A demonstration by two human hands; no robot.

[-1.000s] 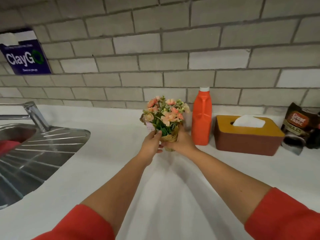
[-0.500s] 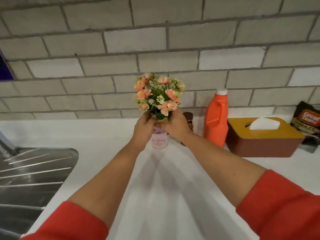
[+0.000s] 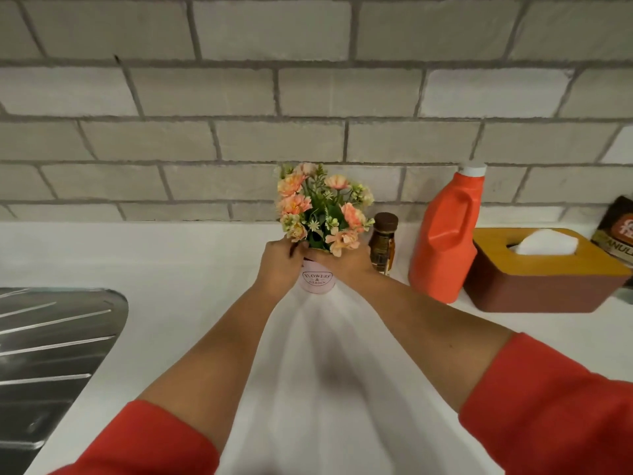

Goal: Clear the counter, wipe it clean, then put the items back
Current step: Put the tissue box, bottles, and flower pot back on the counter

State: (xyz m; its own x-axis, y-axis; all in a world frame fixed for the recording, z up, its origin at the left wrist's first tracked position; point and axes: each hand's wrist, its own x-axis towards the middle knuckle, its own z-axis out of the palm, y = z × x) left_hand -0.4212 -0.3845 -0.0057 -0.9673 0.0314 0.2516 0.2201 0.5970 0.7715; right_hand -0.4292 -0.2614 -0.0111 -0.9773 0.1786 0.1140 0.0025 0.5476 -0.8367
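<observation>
Your L hand point(image 3: 281, 267) and R hand point(image 3: 351, 265) form the grip together. The fingers curl round the top of the flower pot point(image 3: 317, 282), one hand per side. The pot is small, round and smooth matte pink, w/ a printed oval label facing you. The flowers point(image 3: 320, 207) rise straight above the grip: peach and cream ruffled petals w/ green leaves. The pot is upright, base down at the white table point(image 3: 164, 269); can't tell if it touches or hangs just over it.

Vs. 1 s ago: the tap and a blue sign showed at far left and are out of view now. The jar was barely visible then. Vs. 0.5 s ago: pot and hands are approx. in the same spot, and more of the jar shows.

Just right of the grip, close by your R hand, stands a small brown jar point(image 3: 383, 246) w/ a dark ribbed lid. Further right is a tall orange plastic jug point(image 3: 445, 241) w/ white cap & moulded handle. Then comes a brown tissue box point(image 3: 534, 289) w/ a wood-tone lid and white tissue poking out. A dark pouch point(image 3: 616, 231) sits at the frame edge. Well left of the grip is a ribbed steel drainboard point(image 3: 51, 341). Beyond the grip is a rough grey brick wall point(image 3: 308, 97). Red sleeves point(image 3: 555, 406) cover your upper forearms.
</observation>
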